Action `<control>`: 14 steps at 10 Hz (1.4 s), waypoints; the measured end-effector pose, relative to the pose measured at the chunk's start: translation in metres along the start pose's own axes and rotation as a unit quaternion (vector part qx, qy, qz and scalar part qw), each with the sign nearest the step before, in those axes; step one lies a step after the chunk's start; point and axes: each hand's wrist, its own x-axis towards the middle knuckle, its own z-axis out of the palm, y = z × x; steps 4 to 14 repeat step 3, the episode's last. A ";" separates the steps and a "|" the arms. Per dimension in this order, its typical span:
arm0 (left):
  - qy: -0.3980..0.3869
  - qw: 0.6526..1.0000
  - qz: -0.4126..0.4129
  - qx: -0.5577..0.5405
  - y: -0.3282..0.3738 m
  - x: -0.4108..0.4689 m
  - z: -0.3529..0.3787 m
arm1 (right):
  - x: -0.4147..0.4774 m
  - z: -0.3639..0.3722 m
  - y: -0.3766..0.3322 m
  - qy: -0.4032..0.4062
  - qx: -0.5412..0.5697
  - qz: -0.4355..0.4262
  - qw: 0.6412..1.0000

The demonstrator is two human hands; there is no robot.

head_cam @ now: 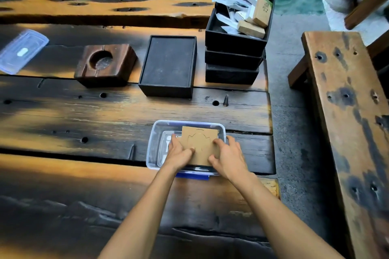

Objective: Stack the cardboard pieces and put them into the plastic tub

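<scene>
A clear plastic tub with a blue clip on its near side sits on the wooden table in front of me. A brown cardboard stack, its top piece marked with a cut outline, is tilted inside the tub's right half. My left hand grips the stack's left edge, thumb on top. My right hand holds its right edge, over the tub's near right corner. How many pieces are in the stack I cannot tell.
The tub's clear lid lies at the far left. A wooden block with a round recess and a shallow black box stand mid-table. Stacked black trays at the back right hold cardboard boxes and papers. A wooden bench is at the right.
</scene>
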 end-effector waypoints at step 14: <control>0.096 0.972 0.103 0.190 -0.010 -0.054 -0.022 | -0.034 -0.009 -0.019 0.001 -0.065 -0.034 0.997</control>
